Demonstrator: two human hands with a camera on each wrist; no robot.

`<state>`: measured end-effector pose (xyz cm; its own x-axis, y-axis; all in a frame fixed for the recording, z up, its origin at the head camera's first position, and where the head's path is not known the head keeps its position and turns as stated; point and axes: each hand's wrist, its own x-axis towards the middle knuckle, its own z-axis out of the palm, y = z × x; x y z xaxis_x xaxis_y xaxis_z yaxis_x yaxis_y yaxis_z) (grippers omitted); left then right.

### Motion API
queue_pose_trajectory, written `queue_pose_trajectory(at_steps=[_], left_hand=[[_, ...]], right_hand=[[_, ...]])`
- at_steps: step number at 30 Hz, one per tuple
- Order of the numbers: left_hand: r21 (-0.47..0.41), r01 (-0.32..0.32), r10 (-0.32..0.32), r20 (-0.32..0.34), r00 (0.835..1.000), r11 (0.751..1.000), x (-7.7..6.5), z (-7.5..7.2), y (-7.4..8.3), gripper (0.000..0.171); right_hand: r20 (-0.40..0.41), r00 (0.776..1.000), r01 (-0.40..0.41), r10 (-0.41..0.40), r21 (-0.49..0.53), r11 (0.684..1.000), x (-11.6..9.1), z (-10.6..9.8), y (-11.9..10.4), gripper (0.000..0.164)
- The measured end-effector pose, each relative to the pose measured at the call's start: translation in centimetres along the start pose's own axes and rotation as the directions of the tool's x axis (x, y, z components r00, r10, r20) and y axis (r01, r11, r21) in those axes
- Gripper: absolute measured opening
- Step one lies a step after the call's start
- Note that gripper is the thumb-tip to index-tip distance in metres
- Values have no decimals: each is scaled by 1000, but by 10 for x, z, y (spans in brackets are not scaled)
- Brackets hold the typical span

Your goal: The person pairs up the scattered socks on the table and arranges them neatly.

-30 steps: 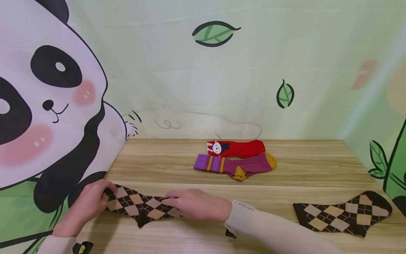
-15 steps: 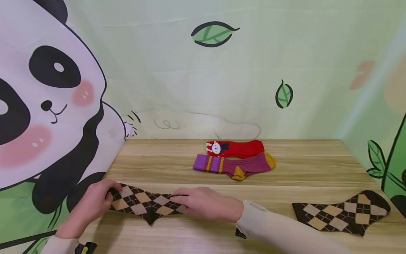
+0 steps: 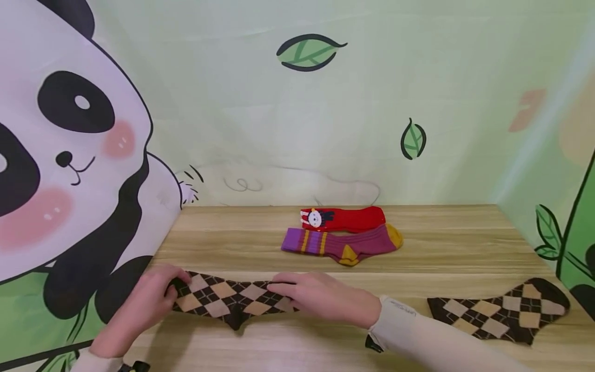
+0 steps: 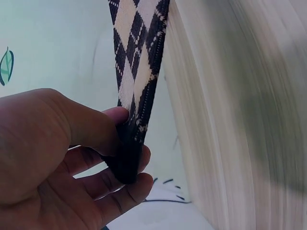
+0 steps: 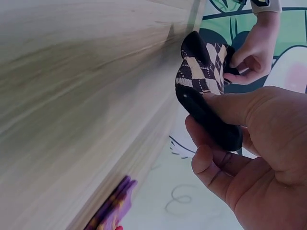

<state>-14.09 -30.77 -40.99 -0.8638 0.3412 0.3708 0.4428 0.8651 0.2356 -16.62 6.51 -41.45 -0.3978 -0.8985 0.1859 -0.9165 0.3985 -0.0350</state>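
Stretched between both hands is a dark brown argyle sock (image 3: 223, 298) with beige and grey diamonds, its dark heel pointing down. My left hand (image 3: 151, 297) pinches one end of it between thumb and fingers; the left wrist view shows that dark sock end (image 4: 128, 155) in the grip. At the other end my right hand (image 3: 327, 298) pinches the sock, whose black end (image 5: 211, 117) shows in the right wrist view. Off to the right a matching argyle sock (image 3: 499, 312) lies flat on the table, apart from both hands.
Further back on the wooden table (image 3: 223, 222) lie a red sock (image 3: 358, 219) with a white animal face and a purple sock (image 3: 341, 245) with yellow heel and toe. They lie close together. A panda-printed backdrop (image 3: 232, 103) rises behind the table.
Both hands have moved right with the argyle sock held between them. The other socks stay where they were; the head view has shifted slightly.
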Motion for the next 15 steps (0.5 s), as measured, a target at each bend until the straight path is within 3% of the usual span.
queue_pose_trajectory(at_steps=[8,15], left_hand=[[-6,-82,82,-72,994,997,4,9,13,43],[-44,-97,95,-41,995,994,12,8,32,44]], right_hand=[[4,1000,-6,6,-33,999,-19,-11,3,48],[21,999,-32,32,-26,999,-37,-17,9,51]])
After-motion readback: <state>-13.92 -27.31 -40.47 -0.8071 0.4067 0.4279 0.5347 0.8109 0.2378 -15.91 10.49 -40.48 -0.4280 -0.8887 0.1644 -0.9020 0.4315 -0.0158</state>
